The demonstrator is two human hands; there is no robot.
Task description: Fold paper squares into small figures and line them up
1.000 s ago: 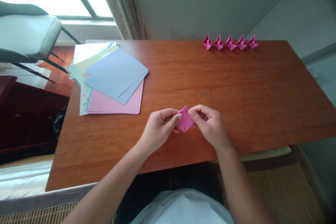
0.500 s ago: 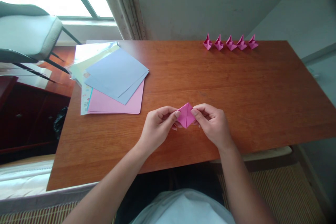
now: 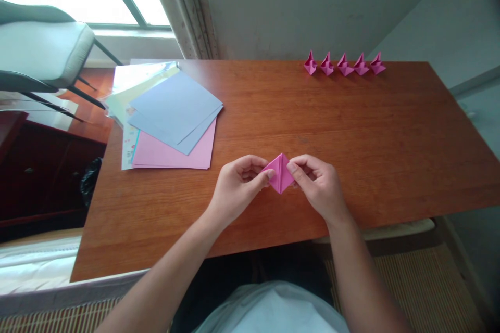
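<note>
A small pink folded paper [image 3: 281, 173] is held just above the wooden table [image 3: 351, 135], near its front edge. It has a diamond shape with a crease or slit running down its middle. My left hand [image 3: 242, 179] pinches its left corner between thumb and fingers. On the opposite corner my right hand [image 3: 315, 179] has the same kind of grip, thumb on top. The fingers behind the paper are partly hidden.
Several pink origami figures [image 3: 345, 65] stand in a row along the table's back edge. At the left lie blue paper sheets [image 3: 175, 109] over pink sheets [image 3: 172, 153] and plastic packets [image 3: 127, 151]. A chair [image 3: 42, 52] stands beyond the table's left side, by the window.
The folded paper has turned slightly in my hands, and its middle line shows more as a raised double edge. Both hands still grip its side corners.
</note>
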